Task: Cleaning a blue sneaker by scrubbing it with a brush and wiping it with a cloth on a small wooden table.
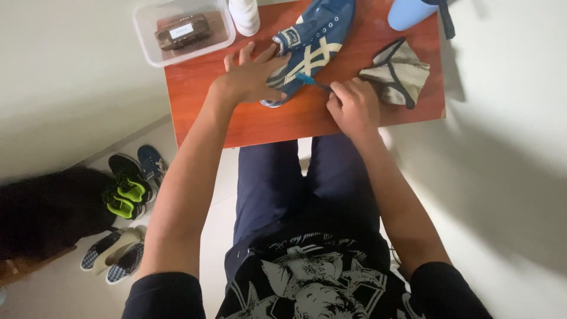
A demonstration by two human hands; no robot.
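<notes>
Two hands work on a blue sneaker (313, 44) with cream crossed stripes, white laces and a padded collar, lying on the reddish wooden tabletop (236, 112). Far left on the tabletop, a clear plastic tub (147, 41) holds a dark brown brush-like block with a pale label; just right of it stands a white bottle (244, 15). The left hand (251, 74) lies flat and unclenched, fingers spread over the sneaker's heel end. The sneaker's long axis runs diagonally, heel toward the person, toe up and to the right. The right hand (353, 106) is clenched around a blue-headed small brush (310, 81) touching the sneaker's side. Further right lie a crumpled grey cloth (398, 74) and a light blue container (407, 13).
</notes>
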